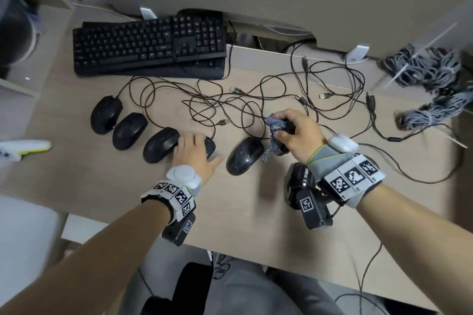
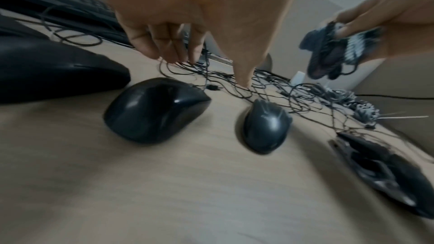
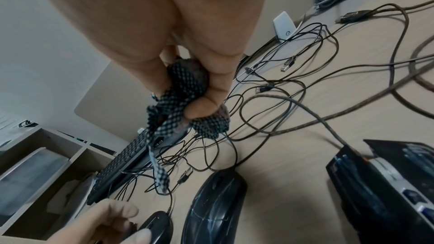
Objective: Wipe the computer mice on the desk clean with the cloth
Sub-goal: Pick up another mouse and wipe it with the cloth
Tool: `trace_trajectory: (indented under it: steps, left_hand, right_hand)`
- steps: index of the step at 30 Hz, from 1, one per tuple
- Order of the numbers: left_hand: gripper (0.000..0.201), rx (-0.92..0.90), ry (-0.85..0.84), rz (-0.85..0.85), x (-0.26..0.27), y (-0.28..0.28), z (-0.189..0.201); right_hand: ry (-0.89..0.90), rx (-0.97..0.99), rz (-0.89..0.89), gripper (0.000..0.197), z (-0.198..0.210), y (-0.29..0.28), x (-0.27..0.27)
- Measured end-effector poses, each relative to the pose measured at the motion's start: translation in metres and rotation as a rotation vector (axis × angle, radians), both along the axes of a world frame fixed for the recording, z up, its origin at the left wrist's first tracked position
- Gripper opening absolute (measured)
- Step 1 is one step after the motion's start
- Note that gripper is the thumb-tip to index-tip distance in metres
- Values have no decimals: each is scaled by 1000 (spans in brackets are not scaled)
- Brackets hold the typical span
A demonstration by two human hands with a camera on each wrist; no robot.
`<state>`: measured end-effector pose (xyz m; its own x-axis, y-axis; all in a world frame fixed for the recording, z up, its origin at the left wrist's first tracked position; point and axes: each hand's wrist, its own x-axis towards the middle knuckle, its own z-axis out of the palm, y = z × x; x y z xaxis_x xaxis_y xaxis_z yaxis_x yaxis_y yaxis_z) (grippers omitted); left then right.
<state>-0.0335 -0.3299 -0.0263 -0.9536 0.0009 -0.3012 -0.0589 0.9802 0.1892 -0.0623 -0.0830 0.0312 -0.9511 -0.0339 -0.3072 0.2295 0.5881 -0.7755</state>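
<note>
Five black wired mice lie in a row on the desk point(image 1: 76, 174). My left hand point(image 1: 197, 143) hovers over the fourth mouse point(image 1: 211, 147), fingers loosely curled; in the left wrist view the fingertips point(image 2: 164, 53) hang above that mouse point(image 2: 157, 110) without touching it. The fifth mouse point(image 1: 245, 156) point(image 2: 265, 125) point(image 3: 216, 207) lies free between my hands. My right hand point(image 1: 286, 133) point(image 3: 183, 99) is raised just right of it and grips a bunched checkered cloth point(image 1: 277, 126) point(image 2: 328, 57) point(image 3: 185, 81), one strip dangling. Three more mice point(image 1: 129, 130) sit to the left.
A black keyboard point(image 1: 148, 46) lies at the back left. Tangled mouse cables point(image 1: 281, 89) with loose USB plugs spread across the middle and right. Grey cable bundles point(image 1: 430, 66) pile at the far right. A white and yellow object point(image 1: 25, 148) sits at the left edge.
</note>
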Motion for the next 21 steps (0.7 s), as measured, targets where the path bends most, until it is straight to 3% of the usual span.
trace_trajectory:
  steps: [5, 9, 14, 21]
  left_hand:
    - [81, 96, -115, -11, 13, 32, -8]
    - [90, 67, -174, -37, 20, 56, -20]
    - [80, 22, -196, 8, 24, 70, -24]
    - [56, 173, -229, 74, 17, 61, -4]
  right_hand:
    - [-17, 6, 2, 34, -6, 5, 1]
    - [-28, 8, 0, 34, -14, 12, 6]
    - [-22, 5, -2, 34, -17, 14, 15]
    - [-17, -23, -9, 33, -9, 11, 19]
